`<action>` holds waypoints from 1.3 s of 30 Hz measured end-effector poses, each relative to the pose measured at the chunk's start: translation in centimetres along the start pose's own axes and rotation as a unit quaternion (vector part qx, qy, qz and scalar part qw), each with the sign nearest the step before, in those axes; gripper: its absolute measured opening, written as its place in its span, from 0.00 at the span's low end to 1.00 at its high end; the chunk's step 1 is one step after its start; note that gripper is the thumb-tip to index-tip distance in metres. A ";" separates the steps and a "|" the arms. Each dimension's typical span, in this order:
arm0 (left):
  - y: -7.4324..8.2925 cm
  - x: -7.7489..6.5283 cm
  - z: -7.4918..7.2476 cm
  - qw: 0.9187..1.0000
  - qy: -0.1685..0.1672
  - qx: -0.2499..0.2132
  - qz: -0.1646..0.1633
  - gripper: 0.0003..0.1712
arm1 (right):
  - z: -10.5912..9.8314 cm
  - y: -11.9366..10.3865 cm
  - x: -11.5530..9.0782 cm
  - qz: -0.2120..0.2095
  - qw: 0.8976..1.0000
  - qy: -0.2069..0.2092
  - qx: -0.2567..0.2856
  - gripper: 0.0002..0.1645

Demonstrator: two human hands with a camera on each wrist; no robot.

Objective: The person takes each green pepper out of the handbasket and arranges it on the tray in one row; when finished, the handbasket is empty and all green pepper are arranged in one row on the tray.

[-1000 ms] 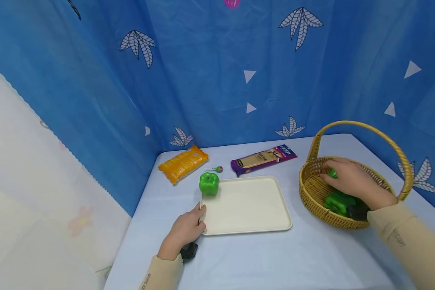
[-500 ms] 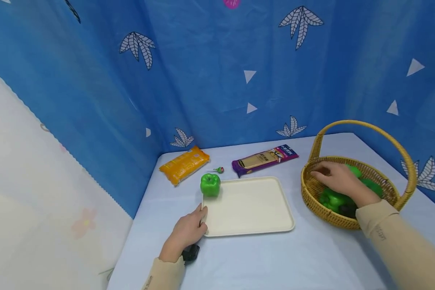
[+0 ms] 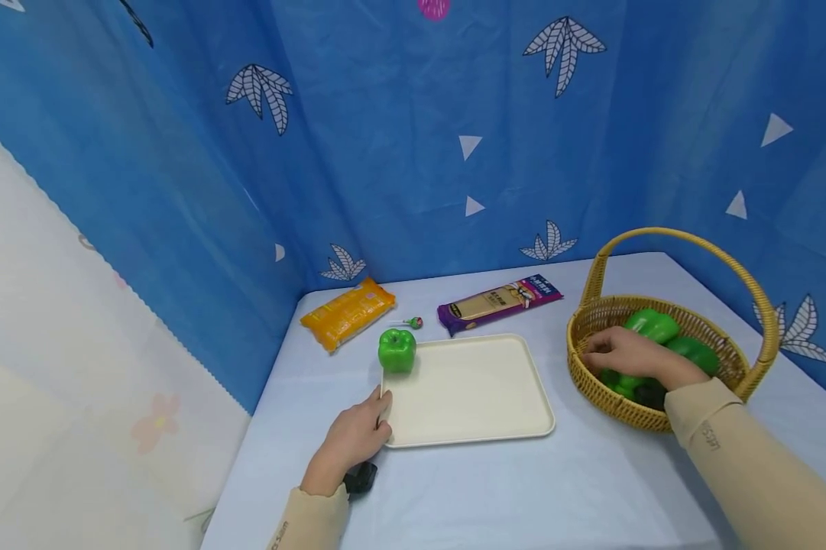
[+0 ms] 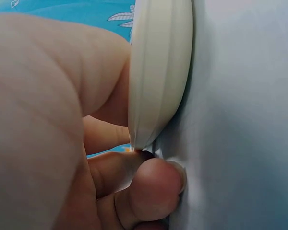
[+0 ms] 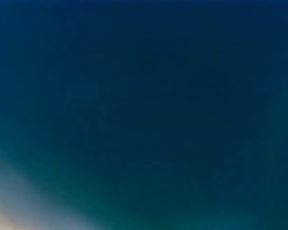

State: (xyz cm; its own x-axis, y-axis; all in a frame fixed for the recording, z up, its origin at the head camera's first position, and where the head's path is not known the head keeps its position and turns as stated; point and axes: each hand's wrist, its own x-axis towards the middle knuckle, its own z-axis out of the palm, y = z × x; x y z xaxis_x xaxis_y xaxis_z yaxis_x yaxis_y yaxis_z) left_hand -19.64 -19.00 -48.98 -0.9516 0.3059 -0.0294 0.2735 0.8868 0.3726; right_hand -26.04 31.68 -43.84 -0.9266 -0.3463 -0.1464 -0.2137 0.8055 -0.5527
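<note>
My left hand [image 3: 353, 435] holds the left edge of a cream tray [image 3: 468, 389] lying on the table. In the left wrist view the thumb lies over the tray rim [image 4: 158, 72], with fingers curled near its outer side. A green bell pepper [image 3: 396, 351] stands at the tray's back left corner. On the right, my right hand [image 3: 626, 355] reaches down into a wicker basket [image 3: 581, 378], at its left part. Its fingertips are hidden, so whether they hold something cannot be seen. Several green vegetables, one a glossy green piece [image 3: 653, 325], lie in the basket. The right wrist view is dark and blurred.
An orange packet [image 3: 348, 313], a small lollipop [image 3: 415, 322] and a purple packet [image 3: 500, 305] lie behind the tray. The basket's tall handle [image 3: 708, 243] arches over it. A blue patterned curtain [image 3: 413, 153] hangs behind the table.
My right hand has moved left and lower within the basket, exposing the green vegetables on its right side. The left hand stays at the tray's edge.
</note>
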 end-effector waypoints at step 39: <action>0.3 -0.1 -0.2 1.000 0.003 0.001 -0.003 0.37 | -0.3 -0.5 -0.7 -0.010 0.981 0.194 -0.012 0.13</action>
State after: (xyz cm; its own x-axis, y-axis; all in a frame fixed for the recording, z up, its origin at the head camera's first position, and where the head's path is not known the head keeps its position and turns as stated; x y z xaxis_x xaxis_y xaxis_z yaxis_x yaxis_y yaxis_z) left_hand -19.47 -18.85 -48.70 -0.9541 0.2983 -0.0260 0.2679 0.8893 0.3706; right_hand -25.37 31.63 -43.21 -0.9694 -0.1565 0.1892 -0.2351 0.8137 -0.5316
